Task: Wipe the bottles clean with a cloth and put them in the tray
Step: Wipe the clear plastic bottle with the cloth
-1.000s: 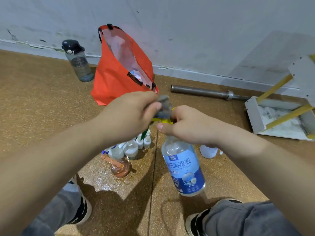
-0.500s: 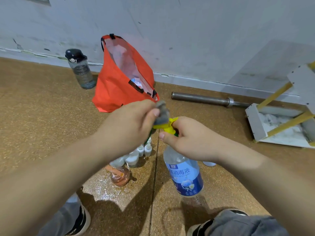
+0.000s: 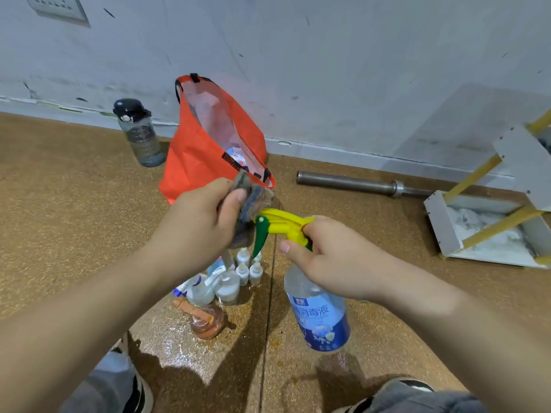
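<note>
Fingers of the left hand (image 3: 195,229) curled round the cloth (image 3: 253,201), pressing it on the yellow spray head (image 3: 283,223); right hand (image 3: 334,262) gripping the spray bottle (image 3: 321,318) by its neck, well apart from the tray (image 3: 441,225). Mid-wipe, seemingly at the nozzle. Next: rub down the body, then carry across and set inside.

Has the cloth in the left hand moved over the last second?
Yes. The cloth slid left along the yellow spray head toward its nozzle, and now overlaps the orange bag.
</note>
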### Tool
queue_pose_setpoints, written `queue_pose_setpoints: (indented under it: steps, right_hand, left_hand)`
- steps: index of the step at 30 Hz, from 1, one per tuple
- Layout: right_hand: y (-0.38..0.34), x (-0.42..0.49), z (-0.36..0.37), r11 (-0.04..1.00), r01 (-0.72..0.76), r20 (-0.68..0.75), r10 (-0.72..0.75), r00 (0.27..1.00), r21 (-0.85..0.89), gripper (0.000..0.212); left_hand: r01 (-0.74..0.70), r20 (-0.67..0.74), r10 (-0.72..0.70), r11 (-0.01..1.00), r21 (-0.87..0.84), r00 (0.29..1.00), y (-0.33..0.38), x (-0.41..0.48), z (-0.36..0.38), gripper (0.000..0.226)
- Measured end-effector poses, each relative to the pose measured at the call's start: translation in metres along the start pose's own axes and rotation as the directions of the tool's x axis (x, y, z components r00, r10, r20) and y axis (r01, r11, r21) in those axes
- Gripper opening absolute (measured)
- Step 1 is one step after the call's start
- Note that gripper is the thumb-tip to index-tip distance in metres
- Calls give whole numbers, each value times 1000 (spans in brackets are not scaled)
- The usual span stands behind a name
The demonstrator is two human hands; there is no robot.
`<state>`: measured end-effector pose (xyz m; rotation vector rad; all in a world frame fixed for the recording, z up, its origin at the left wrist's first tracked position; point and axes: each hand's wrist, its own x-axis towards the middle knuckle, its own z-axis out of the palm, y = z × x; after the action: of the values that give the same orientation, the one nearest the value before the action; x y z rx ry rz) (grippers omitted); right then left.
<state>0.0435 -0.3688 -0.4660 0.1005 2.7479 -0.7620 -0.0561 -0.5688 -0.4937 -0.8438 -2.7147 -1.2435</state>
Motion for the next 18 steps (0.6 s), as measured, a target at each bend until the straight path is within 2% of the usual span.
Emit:
queue_pose_setpoints:
  steps: [2,3,5,7,8,9,11,14,18]
  right_hand:
    - [-1,-2,0,997,43,0,-43,999,-59,44]
    - [-1,-3,1,995,55,-6,-55,998,-82,42]
    - [0,-2,1,990,83,-38,-88,995,-116,35]
    - [0,-1,1,987,150,-87,-155,984,-54,12]
    - [0,-1,0,984,178,-91,-179,980,-22,6]
    - [0,-2,1,978,208,-83,-208,975,-6,11]
    - [3,-4,3,972,234,-57,-236,970,-32,13]
    - [3,-7,2,963,265,-88,-269,959,-57,11]
    - [1,-3,-4,968,248,-120,-252,960,-45,4]
  left_hand:
    - [36,-91,-39,999,-36,995,9,4,-9,30]
    - [-23,-124,22,1000,-2,992,16,4,-14,31]
    - [-259,-115,273,958,126,955,32,2,-21,34]
    - [-521,39,527,822,229,849,38,-3,-16,39]
    - [-606,132,594,753,255,794,37,-6,-10,38]
    - [-641,206,607,721,263,768,34,-8,-6,37]
    - [-606,281,546,767,211,789,27,-8,-5,39]
    - [-470,299,438,881,43,848,24,-4,-10,40]
    - [-411,264,415,909,-74,871,27,1,-13,29]
